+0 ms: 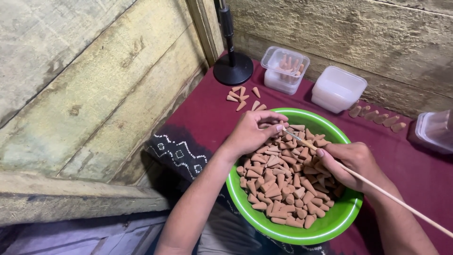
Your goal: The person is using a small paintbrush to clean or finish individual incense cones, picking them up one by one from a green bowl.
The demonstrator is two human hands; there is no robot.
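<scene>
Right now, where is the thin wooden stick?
In the head view, the thin wooden stick runs from the right hand over the green bowl, its tip meeting the left hand.

A: Maroon-clothed tabletop (207, 113) here, white patterned border along the cloth's lower-left edge.

B: Dead centre, a green bowl (330, 226) sits on it, heaped with clay-coloured cones.

A: Upper middle, a black round stand base (233, 69), loose cones (243, 97) scattered just below it.

B: Right of that, a clear tub (284, 69) with a few cones inside, then a stack of white tubs (338, 89).

A: Further right, a row of cones (376, 115) by the wall, and another clear container (436, 131) at the right edge.
</scene>
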